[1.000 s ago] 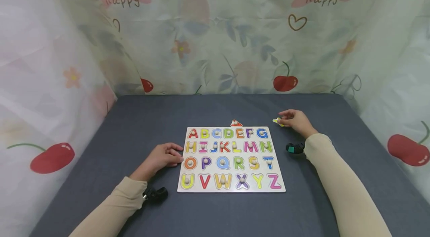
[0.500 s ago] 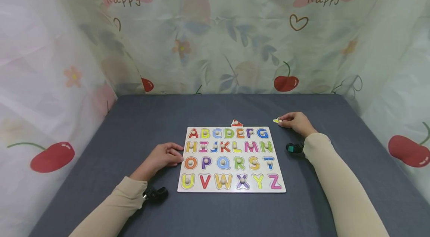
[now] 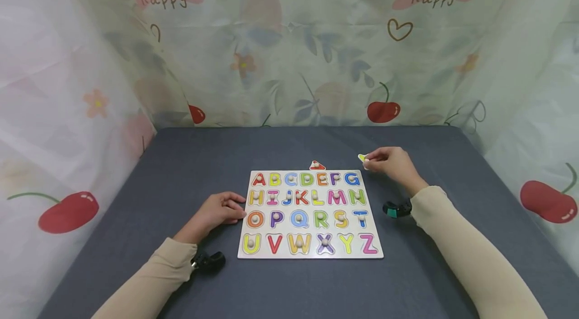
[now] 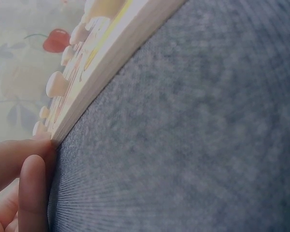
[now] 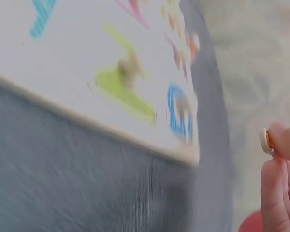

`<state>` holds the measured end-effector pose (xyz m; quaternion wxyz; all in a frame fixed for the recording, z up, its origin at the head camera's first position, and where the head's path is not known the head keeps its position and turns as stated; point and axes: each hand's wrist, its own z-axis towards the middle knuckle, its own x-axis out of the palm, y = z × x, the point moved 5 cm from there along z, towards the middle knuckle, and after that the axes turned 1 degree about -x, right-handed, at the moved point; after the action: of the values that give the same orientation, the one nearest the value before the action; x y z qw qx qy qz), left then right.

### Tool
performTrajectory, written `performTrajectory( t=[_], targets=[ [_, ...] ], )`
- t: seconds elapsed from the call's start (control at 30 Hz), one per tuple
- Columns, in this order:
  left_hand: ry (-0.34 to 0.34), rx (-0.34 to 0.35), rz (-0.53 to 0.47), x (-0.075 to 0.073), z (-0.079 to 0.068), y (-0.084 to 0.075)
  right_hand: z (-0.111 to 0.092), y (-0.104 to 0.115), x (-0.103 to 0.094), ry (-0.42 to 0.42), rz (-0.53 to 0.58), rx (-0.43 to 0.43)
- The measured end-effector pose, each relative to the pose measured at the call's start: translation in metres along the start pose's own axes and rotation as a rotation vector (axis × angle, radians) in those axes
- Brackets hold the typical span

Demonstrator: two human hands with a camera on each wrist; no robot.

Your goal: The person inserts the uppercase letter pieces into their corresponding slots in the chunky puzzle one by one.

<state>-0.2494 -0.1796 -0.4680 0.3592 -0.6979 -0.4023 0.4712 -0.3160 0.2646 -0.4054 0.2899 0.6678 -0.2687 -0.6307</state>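
A white alphabet puzzle board [image 3: 332, 253] lies on the table, most letters bearing a round knob. The V [image 3: 274, 244], Y [image 3: 346, 243] and Z [image 3: 368, 244] spots show no knob. Fingers of my left hand [image 3: 221, 210] touch the board's left edge; in the left wrist view the fingertips [image 4: 34, 169] meet its side. Beyond the board's right back corner, my right hand [image 3: 393, 164] pinches a yellow letter puzzle piece [image 3: 362, 157], its letter partly hidden. The right wrist view shows that piece [image 5: 266, 140] edge-on at the fingertips.
A red letter puzzle piece [image 3: 317, 165] with a knob lies against the board's back edge. Dark grey cloth covers the table [image 3: 217, 153]. A patterned curtain [image 3: 289, 73] hangs behind and at both sides. Each wrist wears a black camera [image 3: 397, 209].
My right hand has moved left, toward the board, carrying the yellow letter puzzle piece. The left hand and the board stay as they were.
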Motion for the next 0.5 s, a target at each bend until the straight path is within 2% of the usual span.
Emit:
performTrajectory(
  t=[0.2,0.5],
  targets=[
    [-0.001,-0.006,0.0,0.0,-0.001,0.0,-0.027,0.025,0.013,0.046,0.005,-0.051],
    [0.001,-0.009,0.0,0.0,-0.001,-0.001,-0.078,0.05,0.039,0.146,0.01,-0.107]
  ],
)
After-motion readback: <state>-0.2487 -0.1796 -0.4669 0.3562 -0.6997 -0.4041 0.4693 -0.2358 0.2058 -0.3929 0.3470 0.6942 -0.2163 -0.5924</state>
